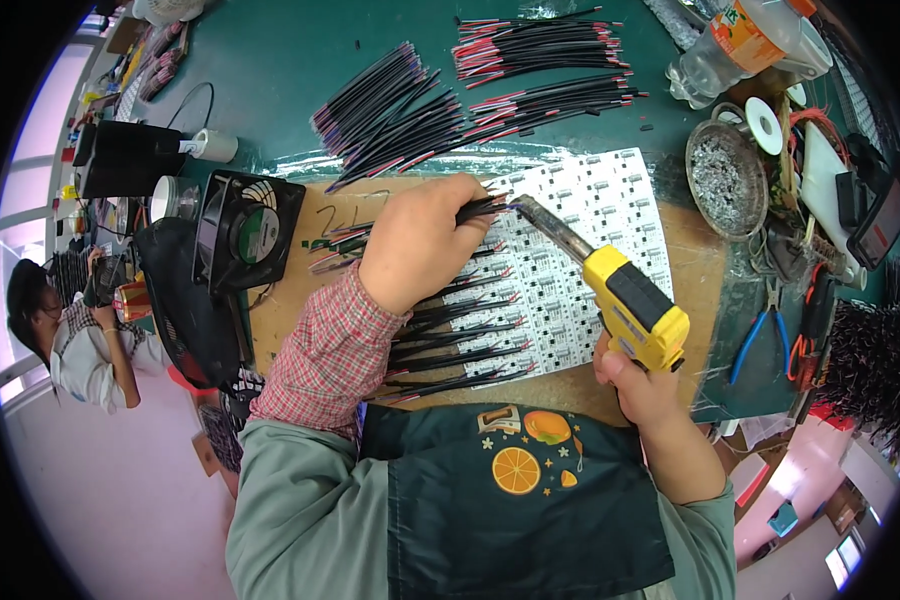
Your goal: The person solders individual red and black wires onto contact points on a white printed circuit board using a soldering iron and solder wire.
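Note:
My left hand (425,240) pinches a black wire bundle (485,206) at the upper left edge of a white circuit board panel (610,260). My right hand (638,385) is wrapped around a yellow and black soldering gun (635,305). The gun's dark metal tip reaches up and left to the wire ends by my left fingers; whether it touches them I cannot tell. Below my left hand, rows of black wires (460,345) lie with their ends on the panel's left edge. The panel rests on a brown board (700,260).
Bundles of black and red wires (535,50) lie on the green mat (270,60). A black fan (250,228) stands left. To the right are a metal bowl (725,135) of grey scraps, a plastic bottle (735,50) and blue-handled pliers (760,335). Another person (80,340) sits far left.

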Available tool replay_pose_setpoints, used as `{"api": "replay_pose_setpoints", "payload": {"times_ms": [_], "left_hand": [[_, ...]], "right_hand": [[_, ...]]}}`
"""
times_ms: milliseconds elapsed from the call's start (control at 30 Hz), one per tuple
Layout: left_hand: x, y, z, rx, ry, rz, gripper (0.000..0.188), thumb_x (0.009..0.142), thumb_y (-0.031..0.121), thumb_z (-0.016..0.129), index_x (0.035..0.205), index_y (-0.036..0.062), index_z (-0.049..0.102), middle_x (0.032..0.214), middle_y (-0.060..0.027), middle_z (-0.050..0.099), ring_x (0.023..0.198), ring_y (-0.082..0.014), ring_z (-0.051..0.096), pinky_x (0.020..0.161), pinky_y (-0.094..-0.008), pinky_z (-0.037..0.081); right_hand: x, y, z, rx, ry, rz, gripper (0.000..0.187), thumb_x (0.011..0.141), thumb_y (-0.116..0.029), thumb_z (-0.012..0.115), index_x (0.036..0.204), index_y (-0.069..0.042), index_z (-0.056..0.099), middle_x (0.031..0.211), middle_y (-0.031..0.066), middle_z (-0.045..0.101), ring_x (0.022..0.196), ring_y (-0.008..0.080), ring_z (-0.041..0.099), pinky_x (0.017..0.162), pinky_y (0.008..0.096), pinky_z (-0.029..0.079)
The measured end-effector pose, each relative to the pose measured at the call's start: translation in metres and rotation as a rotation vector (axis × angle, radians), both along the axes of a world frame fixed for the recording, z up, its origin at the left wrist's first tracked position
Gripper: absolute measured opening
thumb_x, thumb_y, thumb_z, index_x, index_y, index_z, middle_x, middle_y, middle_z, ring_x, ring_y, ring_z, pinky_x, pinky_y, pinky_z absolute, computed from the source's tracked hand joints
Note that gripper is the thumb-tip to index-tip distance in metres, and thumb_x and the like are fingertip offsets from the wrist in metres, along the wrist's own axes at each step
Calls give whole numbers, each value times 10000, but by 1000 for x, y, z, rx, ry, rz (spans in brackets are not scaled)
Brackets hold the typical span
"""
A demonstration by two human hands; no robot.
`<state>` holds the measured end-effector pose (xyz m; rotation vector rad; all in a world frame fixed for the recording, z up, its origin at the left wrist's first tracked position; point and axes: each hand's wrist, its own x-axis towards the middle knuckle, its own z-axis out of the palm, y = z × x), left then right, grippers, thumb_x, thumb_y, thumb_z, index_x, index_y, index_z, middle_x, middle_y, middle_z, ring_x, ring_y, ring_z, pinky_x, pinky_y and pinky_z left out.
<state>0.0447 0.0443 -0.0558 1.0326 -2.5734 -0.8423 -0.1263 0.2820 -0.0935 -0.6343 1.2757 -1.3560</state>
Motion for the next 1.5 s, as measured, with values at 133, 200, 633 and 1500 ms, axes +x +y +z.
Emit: {"api": "replay_pose_setpoints", "payload": {"times_ms": [133,200,633,1500], "left_hand": [[0,-1,-2,0,-10,18,152,834,156,715,892,26,663,772,-166,657,705,-325,644,640,-381,494],[0,-1,-1,4,-26,22,154,833,158,715,891,25,663,766,-168,654,706,-328,643,637,-384,491],[1,-2,-2,13,-48,5,155,838,173,700,889,30,670,760,-168,651,695,-337,635,630,-397,484],[2,-10,-2,110,-36,-10,210,828,179,710,968,22,702,852,-167,677,771,-329,654,690,-375,508]], "right_hand": [[-1,0,-1,12,-20,-46,304,830,-34,688,1117,7,596,900,32,629,779,114,590,684,267,479],[-1,0,-2,11,-33,-49,306,828,-32,692,1116,8,597,905,35,634,784,114,595,686,266,482],[-3,-4,0,25,38,-9,353,845,-65,697,1171,3,583,937,37,632,816,120,595,716,267,486],[-1,-1,-2,20,104,3,587,847,-199,654,1326,60,435,836,96,549,572,110,471,499,248,406]]}}
